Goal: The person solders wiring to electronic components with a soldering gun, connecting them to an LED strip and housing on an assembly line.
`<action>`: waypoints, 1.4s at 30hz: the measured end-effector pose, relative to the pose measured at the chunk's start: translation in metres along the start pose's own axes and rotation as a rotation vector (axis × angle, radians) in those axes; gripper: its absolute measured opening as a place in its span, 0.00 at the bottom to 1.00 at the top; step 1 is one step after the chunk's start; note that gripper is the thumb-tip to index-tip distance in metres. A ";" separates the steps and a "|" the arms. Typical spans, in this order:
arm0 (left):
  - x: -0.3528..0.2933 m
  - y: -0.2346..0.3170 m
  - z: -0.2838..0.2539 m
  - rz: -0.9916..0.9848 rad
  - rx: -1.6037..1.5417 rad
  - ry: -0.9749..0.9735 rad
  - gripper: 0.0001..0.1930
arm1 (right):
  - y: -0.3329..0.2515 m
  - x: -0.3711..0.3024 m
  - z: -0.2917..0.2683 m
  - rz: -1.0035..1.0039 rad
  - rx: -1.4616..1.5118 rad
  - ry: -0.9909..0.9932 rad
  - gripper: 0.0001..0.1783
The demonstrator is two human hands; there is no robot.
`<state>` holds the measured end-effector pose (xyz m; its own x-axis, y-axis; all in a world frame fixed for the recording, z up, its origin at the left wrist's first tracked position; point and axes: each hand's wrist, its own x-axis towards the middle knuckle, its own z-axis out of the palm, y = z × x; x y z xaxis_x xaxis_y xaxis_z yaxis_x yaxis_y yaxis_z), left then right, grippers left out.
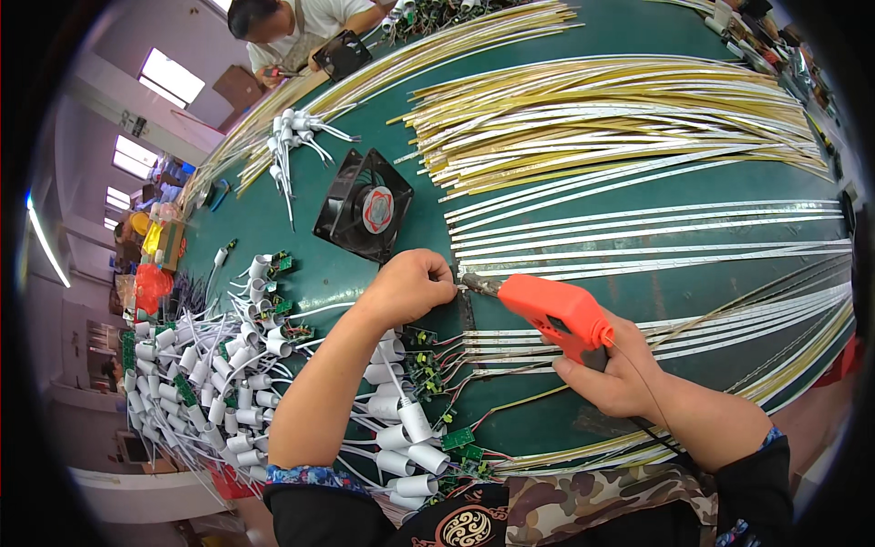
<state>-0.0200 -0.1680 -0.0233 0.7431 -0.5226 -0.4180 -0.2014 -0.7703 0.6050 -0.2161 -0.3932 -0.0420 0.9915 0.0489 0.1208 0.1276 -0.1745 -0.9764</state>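
Observation:
In my right hand [612,369] is an orange-red soldering gun [551,310], its fingers wrapped round the handle. The gun's dark tip points left and meets the ends of the thin white strips [565,264] lying across the green table. My left hand [408,287] is closed in a pinch right beside that tip; what lies between thumb and finger is too small to make out. Just below, more white strips [583,345] have reddish wires on their left ends, leading to small green circuit boards [424,369] with white cylindrical housings [415,421] on white cables.
A black fan [363,208] stands just beyond my left hand. Many more white housings [214,374] lie heaped at the left. A thick stack of yellow and white strips [611,118] covers the far right. Across the table, another person [301,32] works with a tool beside a second fan [342,56].

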 end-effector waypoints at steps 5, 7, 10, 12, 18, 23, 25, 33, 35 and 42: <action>0.001 0.001 0.001 -0.003 0.039 0.012 0.06 | 0.000 -0.001 0.001 -0.004 -0.023 -0.013 0.31; 0.000 0.006 0.001 -0.027 0.034 0.010 0.06 | -0.004 0.000 -0.001 0.003 -0.056 -0.028 0.31; 0.001 0.005 0.001 -0.035 0.028 0.013 0.06 | -0.012 0.001 -0.002 0.029 -0.103 -0.040 0.30; 0.000 0.005 0.001 -0.019 0.028 0.020 0.06 | -0.012 0.001 -0.001 0.022 -0.089 -0.037 0.30; 0.000 0.005 0.000 -0.035 0.038 0.000 0.06 | -0.013 -0.004 -0.005 0.061 -0.014 -0.047 0.28; 0.001 0.000 0.000 -0.018 0.045 0.005 0.07 | -0.008 -0.006 -0.002 0.030 0.022 0.023 0.26; 0.003 0.001 0.001 -0.016 0.034 0.001 0.07 | -0.007 -0.007 -0.001 0.042 0.035 0.051 0.26; 0.003 0.004 -0.001 -0.039 0.013 -0.017 0.06 | -0.006 -0.001 0.001 -0.008 -0.023 -0.019 0.29; 0.002 0.005 -0.001 -0.041 -0.001 -0.020 0.06 | -0.006 -0.001 0.001 -0.020 -0.049 -0.012 0.29; 0.003 0.001 -0.001 -0.014 0.003 -0.010 0.06 | -0.013 -0.004 -0.004 0.053 -0.009 -0.023 0.26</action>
<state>-0.0174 -0.1698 -0.0234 0.7393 -0.5153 -0.4334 -0.1927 -0.7787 0.5971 -0.2214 -0.3948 -0.0295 0.9960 0.0615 0.0651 0.0756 -0.1865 -0.9795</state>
